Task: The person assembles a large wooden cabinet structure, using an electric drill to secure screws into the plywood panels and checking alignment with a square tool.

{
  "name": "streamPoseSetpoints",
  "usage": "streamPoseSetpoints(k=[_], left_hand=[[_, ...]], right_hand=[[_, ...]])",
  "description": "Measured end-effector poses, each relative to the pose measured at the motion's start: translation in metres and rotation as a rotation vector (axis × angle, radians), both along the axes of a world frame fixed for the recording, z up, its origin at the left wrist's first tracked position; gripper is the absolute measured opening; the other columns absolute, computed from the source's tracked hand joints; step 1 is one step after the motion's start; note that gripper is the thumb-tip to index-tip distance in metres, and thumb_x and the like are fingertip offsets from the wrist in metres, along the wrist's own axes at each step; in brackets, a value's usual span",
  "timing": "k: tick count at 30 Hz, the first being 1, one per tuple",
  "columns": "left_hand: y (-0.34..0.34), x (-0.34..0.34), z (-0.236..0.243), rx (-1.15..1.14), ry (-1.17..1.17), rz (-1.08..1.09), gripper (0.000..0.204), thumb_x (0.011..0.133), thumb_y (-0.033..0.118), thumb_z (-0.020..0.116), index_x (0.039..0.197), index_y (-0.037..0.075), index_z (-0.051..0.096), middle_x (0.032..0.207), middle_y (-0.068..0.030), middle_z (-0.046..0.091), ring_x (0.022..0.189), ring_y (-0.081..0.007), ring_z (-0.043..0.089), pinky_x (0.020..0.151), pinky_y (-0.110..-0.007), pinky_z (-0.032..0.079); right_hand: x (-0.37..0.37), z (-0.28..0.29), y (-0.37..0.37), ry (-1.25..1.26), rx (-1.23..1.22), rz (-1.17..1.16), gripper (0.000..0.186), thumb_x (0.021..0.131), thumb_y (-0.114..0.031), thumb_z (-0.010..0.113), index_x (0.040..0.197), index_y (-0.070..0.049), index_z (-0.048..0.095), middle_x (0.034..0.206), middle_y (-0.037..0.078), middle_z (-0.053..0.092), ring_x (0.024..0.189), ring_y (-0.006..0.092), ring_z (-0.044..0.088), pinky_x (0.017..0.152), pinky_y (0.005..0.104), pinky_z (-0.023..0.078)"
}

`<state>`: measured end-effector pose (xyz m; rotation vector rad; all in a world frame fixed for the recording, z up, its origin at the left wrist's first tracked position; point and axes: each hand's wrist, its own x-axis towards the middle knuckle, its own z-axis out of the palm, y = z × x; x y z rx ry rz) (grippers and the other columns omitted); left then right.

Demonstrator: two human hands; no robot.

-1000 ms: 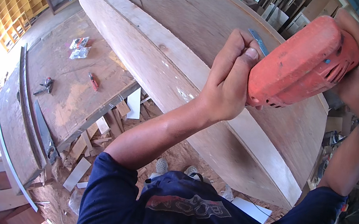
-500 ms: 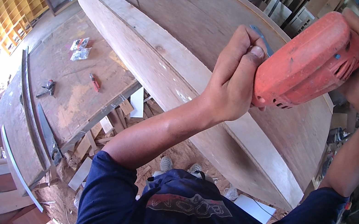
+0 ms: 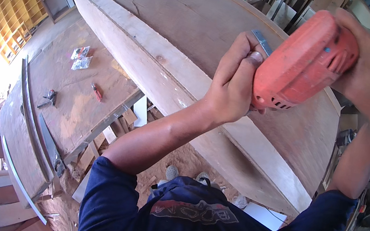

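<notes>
A red power tool point(image 3: 303, 61) sits over the long wooden form point(image 3: 166, 50), which has a pale plywood strip along a darker panel. My left hand point(image 3: 232, 84) is closed round the tool's front end at its left side, thumb against the body; a flat blue-grey metal piece point(image 3: 262, 42) sticks up past the fingers. My right hand point(image 3: 365, 61) is wrapped round the far side of the tool, its fingers mostly hidden behind the body. The tool's working end is hidden from view.
On the left, a worn workbench point(image 3: 71, 108) carries small plastic packets point(image 3: 80, 61), a red-handled tool point(image 3: 96, 92), a black clamp-like tool point(image 3: 49, 97) and a handsaw point(image 3: 49, 143). Wood offcuts point(image 3: 121, 127) lie below. Yellow shelving point(image 3: 25, 1) stands at upper left, stacked boards point(image 3: 281, 13) behind.
The red tool and both hands rose slightly to the right, then shifted back left over the last half second. Both grips look unchanged.
</notes>
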<state>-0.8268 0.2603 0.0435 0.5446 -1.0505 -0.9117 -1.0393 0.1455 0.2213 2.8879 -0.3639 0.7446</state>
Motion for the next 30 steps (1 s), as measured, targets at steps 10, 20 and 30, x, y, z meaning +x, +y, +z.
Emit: streamPoseSetpoints(k=[10,20,30], left_hand=[[0.007,-0.007,0.008,-0.012,-0.135,0.083,0.024,0.117,0.018,0.029,0.122,0.005,0.049,0.099,-0.013,0.067,0.067,-0.0206,0.073,0.052,-0.032,0.06],[0.023,-0.021,0.028,0.236,-0.046,-0.087,0.019,0.111,0.01,0.032,0.112,0.001,0.049,0.081,-0.015,0.064,0.066,-0.023,0.068,0.059,-0.037,0.056],[0.027,-0.012,0.009,0.104,-0.077,-0.298,0.022,0.115,0.011,0.042,0.114,0.0,0.061,0.109,-0.01,0.071,0.075,-0.0182,0.067,0.069,-0.034,0.056]], right_hand=[[0.011,0.017,0.037,0.077,-0.133,-0.07,0.059,0.059,-0.007,0.098,0.102,-0.003,0.058,0.085,0.014,0.064,0.078,0.0398,0.057,0.078,0.0402,0.054],[-0.015,0.02,0.045,-0.075,-0.17,-0.036,0.046,0.065,0.003,0.09,0.097,-0.003,0.057,0.089,0.011,0.061,0.078,0.0342,0.057,0.076,0.0362,0.053],[-0.023,0.02,0.043,-0.122,-0.256,0.033,0.05,0.064,0.0,0.094,0.099,-0.004,0.059,0.089,0.012,0.061,0.081,0.0337,0.056,0.078,0.0363,0.052]])
